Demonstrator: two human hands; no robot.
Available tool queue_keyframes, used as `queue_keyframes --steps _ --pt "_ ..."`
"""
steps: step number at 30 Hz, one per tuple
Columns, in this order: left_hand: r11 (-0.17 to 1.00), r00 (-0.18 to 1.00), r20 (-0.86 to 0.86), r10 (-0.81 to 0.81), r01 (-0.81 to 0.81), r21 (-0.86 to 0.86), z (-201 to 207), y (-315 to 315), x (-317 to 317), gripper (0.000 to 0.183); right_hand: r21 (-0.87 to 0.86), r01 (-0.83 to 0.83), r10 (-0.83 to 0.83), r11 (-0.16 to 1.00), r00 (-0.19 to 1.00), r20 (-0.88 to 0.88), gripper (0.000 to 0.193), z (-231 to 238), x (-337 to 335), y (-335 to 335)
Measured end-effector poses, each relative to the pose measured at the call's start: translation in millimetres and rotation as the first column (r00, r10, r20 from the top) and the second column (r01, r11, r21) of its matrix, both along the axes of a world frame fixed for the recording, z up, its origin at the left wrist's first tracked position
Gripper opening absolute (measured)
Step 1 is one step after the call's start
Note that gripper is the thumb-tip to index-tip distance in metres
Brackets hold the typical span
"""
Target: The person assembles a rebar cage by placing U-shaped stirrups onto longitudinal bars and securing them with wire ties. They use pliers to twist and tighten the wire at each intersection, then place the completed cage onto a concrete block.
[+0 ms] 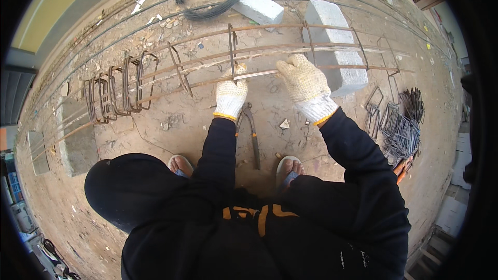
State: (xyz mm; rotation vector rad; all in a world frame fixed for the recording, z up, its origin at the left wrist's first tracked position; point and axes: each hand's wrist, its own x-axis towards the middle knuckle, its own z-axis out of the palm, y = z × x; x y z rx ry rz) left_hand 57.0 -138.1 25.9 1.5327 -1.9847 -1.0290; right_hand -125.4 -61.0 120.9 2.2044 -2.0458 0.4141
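Note:
A long cage of rusty steel bars [202,65] crosses in front of me, with bent rectangular stirrups around it. My left hand [232,96], in a cream knit glove with a white cuff, is closed on a stirrup [232,46] where it meets the near bar. To its right, my right hand [307,85], gloved alike, lies at the near bar with curled fingers; what they pinch is hidden. Several stirrups [124,88] stand bunched at the cage's left end. Below my left hand, pincers [253,137] with dark, orange-marked handles lie on the dirt.
A pale block [337,41] props the cage at right; another white block [258,6] lies beyond it beside a coil of black wire [189,8]. Grey blocks [78,140] sit under the left end. Loose stirrups [402,129] are piled at right. My sandalled feet [181,166] flank the pincers.

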Motion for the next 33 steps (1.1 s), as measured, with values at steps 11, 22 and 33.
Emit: queue_keyframes --steps 11,22,33 --pt "0.996 0.996 0.013 0.087 -0.087 -0.01 -30 -3 1 0.049 0.474 0.04 -0.037 0.88 0.999 -0.016 0.036 -57 -8 106" --pt "0.873 0.82 -0.31 0.481 -0.481 0.082 -63 59 18 0.083 0.829 -0.258 0.106 0.496 0.966 0.237 0.031 -99 -16 188" --pt "0.495 0.54 -0.196 0.818 -0.488 0.719 -20 166 46 0.052 0.496 -0.375 -0.089 0.783 0.722 0.686 0.018 -61 -11 135"
